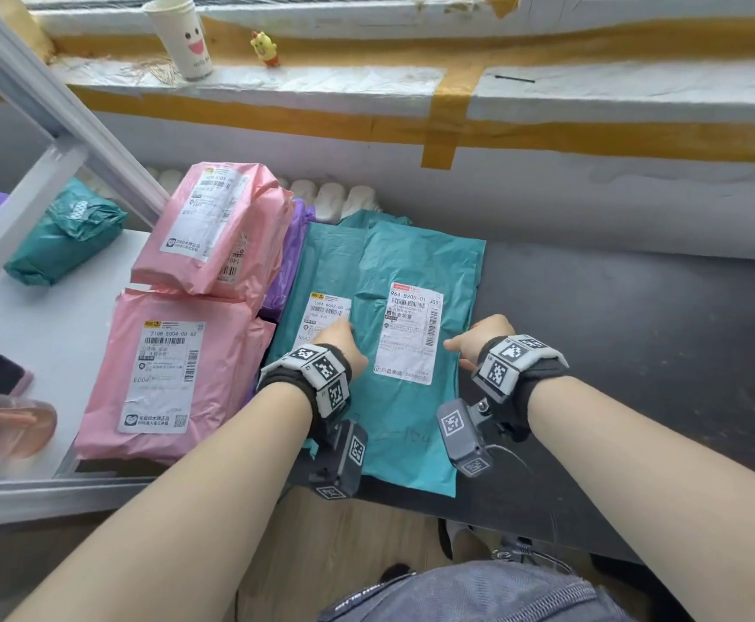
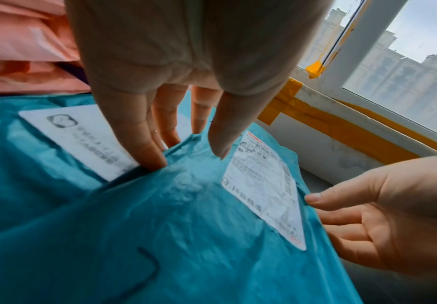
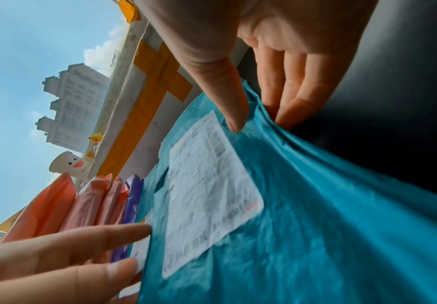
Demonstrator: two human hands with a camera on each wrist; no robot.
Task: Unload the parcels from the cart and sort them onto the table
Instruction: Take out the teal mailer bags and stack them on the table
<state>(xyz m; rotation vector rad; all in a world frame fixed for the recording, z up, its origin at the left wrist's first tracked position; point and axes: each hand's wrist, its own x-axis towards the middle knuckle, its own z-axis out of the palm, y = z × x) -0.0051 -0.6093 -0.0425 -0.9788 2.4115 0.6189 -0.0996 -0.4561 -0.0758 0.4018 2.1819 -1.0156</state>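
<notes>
placing step, by the look of it: top teal parcel [image 1: 416, 352] lying flat at frame centre on the dark table [image 1: 636, 352], overlapping a second teal parcel [image 1: 321, 271] just to its left

left hand [image 1: 344, 347] at the parcel's left edge, fingers [image 2: 150, 152] straight and tucking down into the seam between the two teal bags, thumb on top; spread rather than clamped

right hand [image 1: 478, 338] at the right edge, thumb [image 3: 234, 115] lying on the plastic, fingers underneath lifting the edge; a light pinch on the top teal parcel

pink parcels [image 1: 178, 365] stacked at left of frame, a purple one [image 1: 294, 244] wedged between pink and teal, so sorting by colour seems well along

cart not identifiable in these views, so parcels left to unload cannot be told

next move probably calls for squaring the top bag over the one below, then letting go with both hands without dragging the slippery plastic; thin bag will crease and slide easily, so a flat push at the edges rather than a pull
</notes>
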